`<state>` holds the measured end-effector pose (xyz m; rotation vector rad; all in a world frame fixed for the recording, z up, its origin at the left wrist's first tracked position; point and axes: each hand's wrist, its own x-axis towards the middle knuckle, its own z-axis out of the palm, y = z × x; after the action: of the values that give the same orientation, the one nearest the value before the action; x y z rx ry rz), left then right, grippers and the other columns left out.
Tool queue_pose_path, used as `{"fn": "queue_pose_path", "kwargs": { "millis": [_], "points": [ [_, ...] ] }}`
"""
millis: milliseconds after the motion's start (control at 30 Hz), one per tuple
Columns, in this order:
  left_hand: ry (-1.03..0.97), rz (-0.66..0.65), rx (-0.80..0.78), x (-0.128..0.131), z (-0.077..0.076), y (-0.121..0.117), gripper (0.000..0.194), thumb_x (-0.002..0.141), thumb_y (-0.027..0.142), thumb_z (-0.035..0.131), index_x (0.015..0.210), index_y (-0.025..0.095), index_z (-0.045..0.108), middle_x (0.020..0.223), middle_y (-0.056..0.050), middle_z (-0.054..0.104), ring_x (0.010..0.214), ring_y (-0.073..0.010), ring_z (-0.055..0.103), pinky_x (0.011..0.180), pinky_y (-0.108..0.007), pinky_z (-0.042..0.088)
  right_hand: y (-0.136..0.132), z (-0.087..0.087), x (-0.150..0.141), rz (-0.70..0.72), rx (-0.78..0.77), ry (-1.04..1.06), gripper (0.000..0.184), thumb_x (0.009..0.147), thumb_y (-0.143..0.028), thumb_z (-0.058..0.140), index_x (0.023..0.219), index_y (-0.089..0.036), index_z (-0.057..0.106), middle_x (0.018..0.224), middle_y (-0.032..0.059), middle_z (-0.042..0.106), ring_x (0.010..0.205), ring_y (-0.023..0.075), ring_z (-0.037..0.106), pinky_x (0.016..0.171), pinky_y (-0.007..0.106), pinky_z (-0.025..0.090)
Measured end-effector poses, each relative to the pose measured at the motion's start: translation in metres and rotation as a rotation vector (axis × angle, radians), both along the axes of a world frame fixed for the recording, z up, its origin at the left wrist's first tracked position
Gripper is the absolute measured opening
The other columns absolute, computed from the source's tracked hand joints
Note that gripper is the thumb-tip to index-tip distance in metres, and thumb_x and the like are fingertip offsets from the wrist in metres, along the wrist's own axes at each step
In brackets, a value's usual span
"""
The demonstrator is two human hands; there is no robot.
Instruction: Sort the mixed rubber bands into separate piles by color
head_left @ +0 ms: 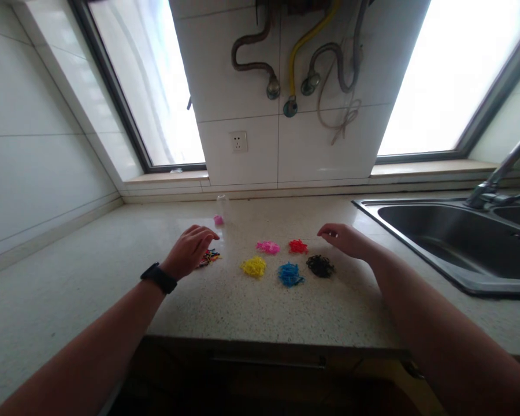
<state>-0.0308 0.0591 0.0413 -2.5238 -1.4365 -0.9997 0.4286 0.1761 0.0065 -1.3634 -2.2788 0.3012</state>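
Two bare forearms, the left (pixel 82 346) with a dark watch (pixel 158 278) at its wrist, lie nearest the camera, reaching over the front edge of the table (pixel 242 315).

Between the hands are five loose heaps of small, thin, band-like pieces: a yellow heap (pixel 253 267), a blue heap (pixel 290 275) and a black heap (pixel 321 266) in front, a pink heap (pixel 267 248) and a red heap (pixel 298 247) behind. A mixed-colour heap (pixel 213 256) sits at the left, partly hidden by the left hand (pixel 189 249).

That hand's fingers bend downward over the mixed heap; whether its grip holds a piece cannot be told. The right hand (pixel 340 238) is beside the red and black heaps, thumb and fingertips drawn close together; anything pinched there is too small to make out.

The pieces look light and the heaps sit close, so a dragged finger or wrist could smear red into black, or blue into yellow. A piece clinging to a fingertip could drop in the wrong colour.

Behind stand a clear container (pixel 222 205) and a small pink object (pixel 218 220); a sink (pixel 494 282) is at the right.
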Motion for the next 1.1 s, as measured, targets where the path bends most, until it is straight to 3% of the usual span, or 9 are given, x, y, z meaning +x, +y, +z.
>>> {"fn": "queue_pose_path", "kwargs": {
  "millis": [233, 400, 533, 700, 800, 933, 1100],
  "points": [
    [-0.109, 0.288, 0.022, -0.085, -0.012, 0.020, 0.048, 0.102, 0.042, 0.028, 0.095, 0.018, 0.069, 0.099, -0.007, 0.071, 0.099, -0.0219, 0.060, 0.098, -0.037, 0.043, -0.006, 0.022, -0.023, -0.022, 0.059, 0.208, 0.030, 0.089, -0.041, 0.052, 0.100, -0.022, 0.072, 0.090, 0.0069, 0.073, 0.073, 0.0186, 0.061, 0.069, 0.031, 0.048],
    [-0.206, 0.413, -0.043, -0.117, -0.034, 0.028, 0.057, 0.100, 0.051, 0.025, 0.092, 0.016, 0.069, 0.094, -0.007, 0.071, 0.093, -0.0222, 0.062, 0.090, -0.034, 0.047, -0.030, 0.052, -0.089, 0.204, 0.056, 0.157, 0.024, 0.090, -0.030, 0.052, 0.101, -0.021, 0.072, 0.091, 0.0061, 0.073, 0.072, 0.0167, 0.060, 0.068, 0.030, 0.047],
    [-0.200, 0.426, -0.075, -0.125, -0.045, 0.032, 0.060, 0.100, 0.055, 0.024, 0.092, 0.017, 0.070, 0.093, -0.008, 0.071, 0.090, -0.0225, 0.062, 0.087, -0.034, 0.048, -0.047, 0.064, -0.151, 0.474, 0.073, 0.055, 0.023, 0.088, -0.019, 0.056, 0.104, -0.019, 0.072, 0.101, 0.0082, 0.072, 0.089, 0.0188, 0.064, 0.080, 0.031, 0.048],
    [-0.220, 0.440, -0.096, -0.128, -0.048, 0.034, 0.063, 0.100, 0.057, 0.023, 0.092, 0.015, 0.070, 0.091, -0.008, 0.070, 0.087, -0.0220, 0.062, 0.083, -0.033, 0.048, -0.052, 0.056, -0.215, 0.696, 0.124, -0.151, 0.028, 0.088, -0.018, 0.057, 0.112, -0.019, 0.071, 0.112, 0.0096, 0.072, 0.102, 0.0223, 0.064, 0.094, 0.036, 0.045],
    [-0.202, 0.414, -0.108, -0.127, -0.051, 0.035, 0.062, 0.100, 0.056, 0.024, 0.092, 0.015, 0.070, 0.089, -0.008, 0.070, 0.086, -0.0216, 0.062, 0.083, -0.032, 0.048, -0.049, 0.043, -0.241, 0.746, 0.115, -0.291, 0.031, 0.087, -0.021, 0.060, 0.116, -0.019, 0.071, 0.121, 0.0107, 0.070, 0.110, 0.0244, 0.063, 0.097, 0.037, 0.045],
    [-0.193, 0.391, -0.106, -0.129, -0.056, 0.038, 0.061, 0.100, 0.056, 0.024, 0.089, 0.017, 0.070, 0.086, -0.007, 0.069, 0.086, -0.0222, 0.062, 0.082, -0.034, 0.048, -0.047, 0.032, -0.260, 0.751, 0.101, -0.426, 0.032, 0.087, -0.023, 0.058, 0.116, -0.018, 0.071, 0.120, 0.0122, 0.071, 0.107, 0.0252, 0.065, 0.093, 0.037, 0.047],
    [-0.204, 0.387, -0.092, -0.133, -0.059, 0.042, 0.061, 0.100, 0.055, 0.025, 0.086, 0.018, 0.070, 0.082, -0.007, 0.069, 0.082, -0.0226, 0.063, 0.078, -0.033, 0.048, -0.048, 0.030, -0.266, 0.776, 0.109, -0.448, 0.032, 0.088, -0.021, 0.056, 0.115, -0.016, 0.072, 0.120, 0.0130, 0.070, 0.104, 0.0234, 0.066, 0.093, 0.033, 0.047]
  ]
}}
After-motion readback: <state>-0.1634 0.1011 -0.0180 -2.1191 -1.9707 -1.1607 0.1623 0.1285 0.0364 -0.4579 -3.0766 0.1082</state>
